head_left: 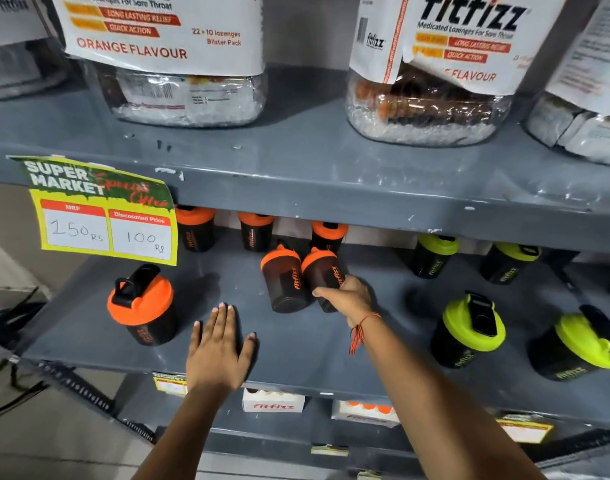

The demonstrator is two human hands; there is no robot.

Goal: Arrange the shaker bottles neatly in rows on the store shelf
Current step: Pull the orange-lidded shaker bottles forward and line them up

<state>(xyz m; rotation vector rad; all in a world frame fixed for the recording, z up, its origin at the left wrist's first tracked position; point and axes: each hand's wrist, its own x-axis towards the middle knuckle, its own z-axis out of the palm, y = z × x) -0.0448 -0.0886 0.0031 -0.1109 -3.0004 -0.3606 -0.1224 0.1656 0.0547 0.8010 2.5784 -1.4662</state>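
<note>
Black shaker bottles stand on a grey shelf point(296, 344). Orange-lidded ones fill the left half: three at the back point(195, 227), one at the front left point(142, 306), and two side by side in the middle. My right hand point(350, 296) is shut on the right one of that pair point(322, 271), which touches its neighbour point(285, 277). My left hand point(220, 348) lies flat and open on the bare shelf between the front-left bottle and the pair. Green-lidded bottles stand on the right, two at the back point(435, 254) and two at the front point(470, 329).
The upper shelf point(296, 188) overhangs the back row and carries large lozenge jars point(189, 64). A yellow price tag point(106, 216) hangs from its edge at left. Small boxes point(272, 403) sit on the shelf below. Black cables point(9, 317) lie at far left.
</note>
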